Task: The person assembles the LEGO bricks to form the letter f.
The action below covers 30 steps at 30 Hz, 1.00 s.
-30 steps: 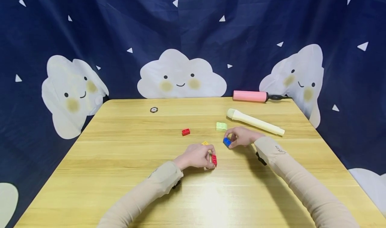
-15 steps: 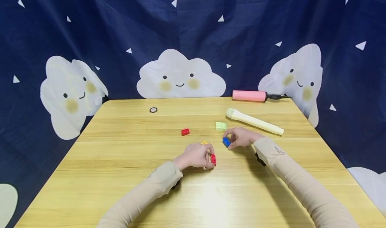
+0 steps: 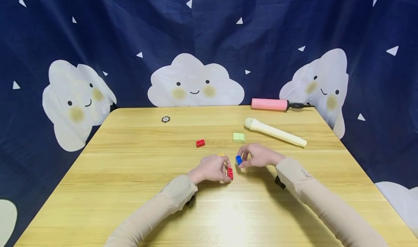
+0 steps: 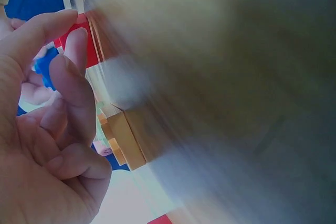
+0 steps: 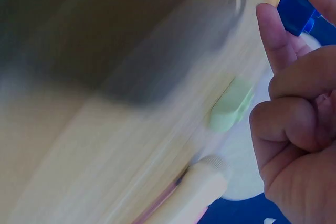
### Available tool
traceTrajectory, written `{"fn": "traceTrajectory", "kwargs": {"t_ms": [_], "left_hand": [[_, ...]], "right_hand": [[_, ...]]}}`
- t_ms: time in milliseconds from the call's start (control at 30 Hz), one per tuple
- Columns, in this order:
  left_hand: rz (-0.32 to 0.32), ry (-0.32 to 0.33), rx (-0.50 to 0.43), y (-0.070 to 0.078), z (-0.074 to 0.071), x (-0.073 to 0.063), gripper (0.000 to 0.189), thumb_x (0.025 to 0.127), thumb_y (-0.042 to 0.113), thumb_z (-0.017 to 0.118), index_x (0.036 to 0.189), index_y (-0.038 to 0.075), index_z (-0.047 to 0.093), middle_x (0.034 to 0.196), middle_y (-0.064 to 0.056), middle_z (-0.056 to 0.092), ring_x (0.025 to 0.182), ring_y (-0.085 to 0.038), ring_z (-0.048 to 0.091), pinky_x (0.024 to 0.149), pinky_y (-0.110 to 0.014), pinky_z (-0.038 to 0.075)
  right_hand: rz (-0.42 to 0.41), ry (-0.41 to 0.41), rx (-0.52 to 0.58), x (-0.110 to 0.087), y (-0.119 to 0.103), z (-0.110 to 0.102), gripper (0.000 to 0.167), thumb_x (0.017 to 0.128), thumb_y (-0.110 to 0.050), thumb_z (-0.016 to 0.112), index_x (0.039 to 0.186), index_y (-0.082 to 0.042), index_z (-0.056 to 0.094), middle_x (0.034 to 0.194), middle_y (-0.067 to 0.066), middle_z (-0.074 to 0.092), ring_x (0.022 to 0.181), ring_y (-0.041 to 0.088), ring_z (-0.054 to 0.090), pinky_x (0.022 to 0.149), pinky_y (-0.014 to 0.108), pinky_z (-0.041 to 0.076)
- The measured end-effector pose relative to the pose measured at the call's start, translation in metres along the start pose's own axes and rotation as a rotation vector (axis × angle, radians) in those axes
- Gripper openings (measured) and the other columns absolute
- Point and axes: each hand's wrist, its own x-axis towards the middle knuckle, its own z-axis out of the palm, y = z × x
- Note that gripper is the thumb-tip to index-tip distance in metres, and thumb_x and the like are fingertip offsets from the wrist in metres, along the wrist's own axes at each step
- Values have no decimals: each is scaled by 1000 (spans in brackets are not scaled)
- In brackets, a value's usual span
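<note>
My left hand (image 3: 211,169) pinches a red toy building brick (image 3: 230,173) between thumb and forefinger, low over the wooden table. Just right of it, my right hand (image 3: 258,155) holds a blue building brick (image 3: 239,161) by its fingertips. A narrow gap separates the two bricks. Mostly hidden behind my left hand in the head view, a yellow brick (image 4: 126,139) shows fully in the left wrist view. Beyond my right hand lies a light green brick (image 3: 239,137). Another red brick (image 3: 200,143) rests farther back to the left.
A cream toy microphone (image 3: 275,132) lies behind my right hand. Along the back edge of the table (image 3: 107,189) is a pink hand pump (image 3: 270,104) with a black nozzle. A round dark-rimmed chip (image 3: 166,119) sits at the back left. A dark blue cloud-patterned curtain (image 3: 130,29) surrounds the table.
My right hand has brought the blue brick leftward and nearer to me, closer to the red brick. My left hand keeps its grip on the red brick and stays almost in place.
</note>
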Motion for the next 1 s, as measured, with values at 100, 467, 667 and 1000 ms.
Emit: {"fn": "traceTrajectory", "kwargs": {"t_ms": [100, 467, 667, 1000], "left_hand": [[-7, -2, 1, -1, 1, 0, 34, 72, 37, 80, 95, 22, 61, 56, 21, 58, 53, 0, 54, 55, -23, 41], [-14, 1, 13, -1, -1, 0, 32, 72, 37, 80, 92, 22, 61, 56, 19, 58, 53, -1, 54, 53, -23, 40], [-20, 20, 40, -1, -1, 0, 32, 71, 41, 80, 91, 22, 62, 54, 19, 57, 52, 0, 52, 50, -22, 40], [-31, 33, 60, 0, -2, 0, 36, 70, 43, 81, 93, 21, 65, 54, 18, 56, 53, -1, 51, 51, -22, 39]], "right_hand": [[-40, 1, 5, -4, -8, 8, 32, 81, -27, 75, 103, -6, 64, 81, -4, 67, 77, 10, 58, 72, 28, 46], [-105, 42, 25, -6, -21, 27, 30, 81, -25, 74, 104, -7, 64, 81, -6, 67, 69, 6, 56, 66, 22, 44], [-118, 73, 40, -6, -23, 30, 27, 81, -24, 74, 101, -9, 64, 79, -7, 65, 67, 7, 54, 66, 22, 44], [-119, 76, -9, -3, -24, 36, 26, 82, -26, 74, 101, -11, 64, 81, -9, 65, 65, 3, 53, 63, 21, 43]]}}
